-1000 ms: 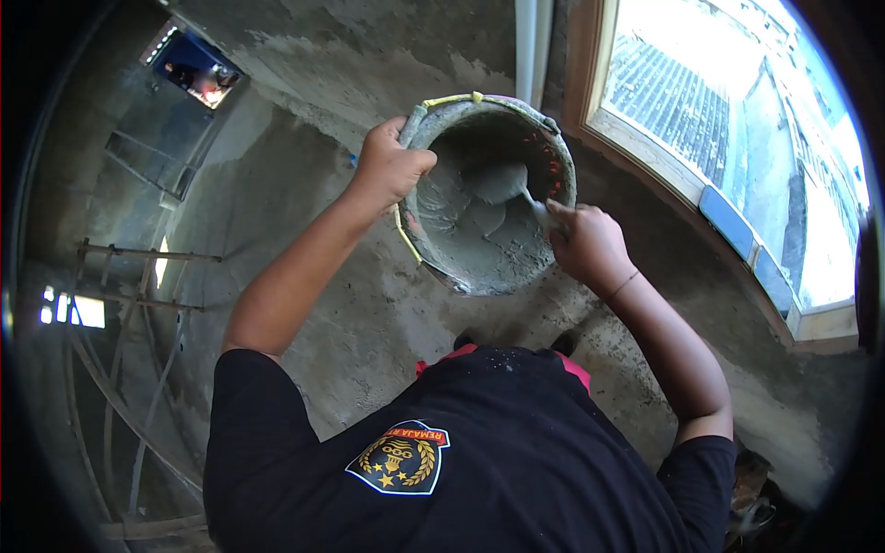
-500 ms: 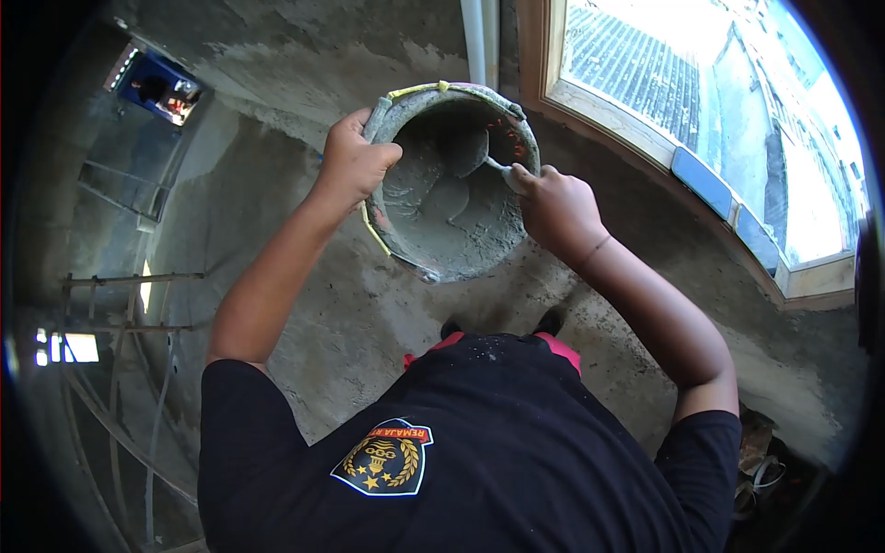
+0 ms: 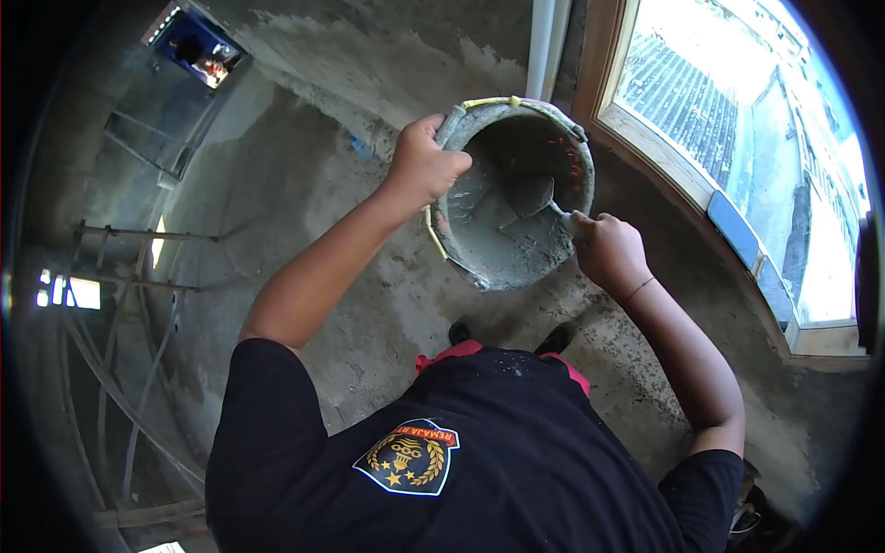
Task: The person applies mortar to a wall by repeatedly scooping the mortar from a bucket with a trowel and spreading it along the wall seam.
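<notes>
A cement-caked bucket is held up in front of me, its mouth tilted towards my view. My left hand is closed on its left rim, the thumb over the edge. Wet grey mortar covers the bottom and inner wall. My right hand is wrapped round the handle of a trowel, whose blade lies in the mortar inside the bucket. A yellow band shows along the bucket's outer edge.
A wood-framed window stands to the right, with a phone-like dark slab on its frame. A pale pipe runs up the wall. Wooden scaffolding stands at left. My shoes are on the rough concrete floor.
The bucket and both hands appear further right in view, as the whole scene has shifted that way. The trowel blade sits lower in the bucket, nearer its middle.
</notes>
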The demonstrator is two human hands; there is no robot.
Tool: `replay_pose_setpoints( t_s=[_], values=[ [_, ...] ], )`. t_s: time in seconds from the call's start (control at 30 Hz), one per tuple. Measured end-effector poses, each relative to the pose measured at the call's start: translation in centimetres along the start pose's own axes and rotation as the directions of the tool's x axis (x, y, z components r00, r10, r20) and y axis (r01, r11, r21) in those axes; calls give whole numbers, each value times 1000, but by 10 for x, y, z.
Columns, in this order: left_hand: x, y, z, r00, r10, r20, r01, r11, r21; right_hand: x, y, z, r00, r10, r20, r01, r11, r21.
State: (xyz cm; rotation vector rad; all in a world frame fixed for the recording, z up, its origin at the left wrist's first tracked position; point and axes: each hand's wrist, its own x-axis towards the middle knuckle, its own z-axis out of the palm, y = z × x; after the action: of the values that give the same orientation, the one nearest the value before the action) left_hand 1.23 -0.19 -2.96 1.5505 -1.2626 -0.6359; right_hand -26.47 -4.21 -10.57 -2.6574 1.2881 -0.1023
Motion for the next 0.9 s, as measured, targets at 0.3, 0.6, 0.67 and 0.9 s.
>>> replay_pose_setpoints(
  t_s=[0.3, 0.6, 0.67, 0.9],
  values=[
    [13, -9, 2, 988, -115, 104, 124, 988, -88, -2, -6, -6, 997, -44, -58, 44, 999, 2],
    [14, -7, 10, 974, -153, 164, 160, 987, -29, -2, 10, -17, 986, -17, -165, 8, 998, -59],
    [17, -16, 15, 971, -140, 193, 159, 984, -85, -6, 26, -16, 983, -33, -181, 12, 993, -116],
    [10, -29, 32, 962, -158, 223, 180, 980, -81, -38, 54, -2, 988, -107, -114, 87, 982, -167]
  ],
)
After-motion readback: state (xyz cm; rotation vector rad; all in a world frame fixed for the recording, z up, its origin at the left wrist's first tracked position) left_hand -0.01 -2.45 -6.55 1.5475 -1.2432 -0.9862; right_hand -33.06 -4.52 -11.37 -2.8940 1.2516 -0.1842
